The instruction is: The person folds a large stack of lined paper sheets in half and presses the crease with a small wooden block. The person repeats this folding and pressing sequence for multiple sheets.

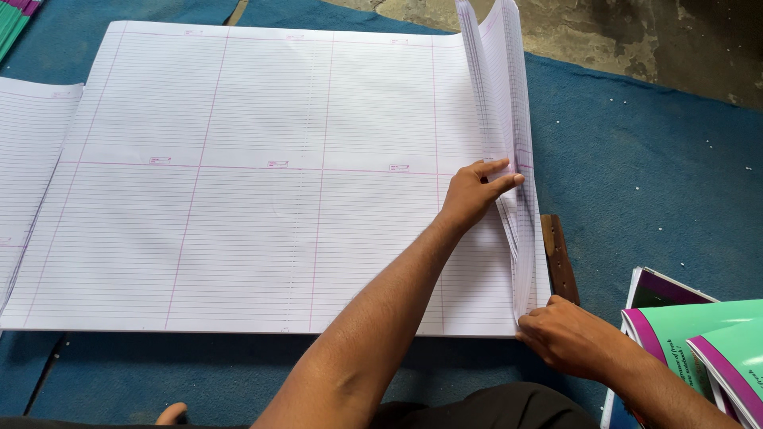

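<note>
A big stack of white ruled sheets with pink margin lines lies flat on a blue mat. Along its right edge several sheets are lifted and stand curled upward. My left hand reaches across the stack and pinches these raised sheets about halfway along their edge. My right hand grips the near corner of the same raised sheets at the stack's bottom right.
A brown wooden strip lies just right of the stack. Green and purple printed covers are piled at the bottom right. Another ruled sheet lies at the left, green sheets at the top left, bare concrete beyond.
</note>
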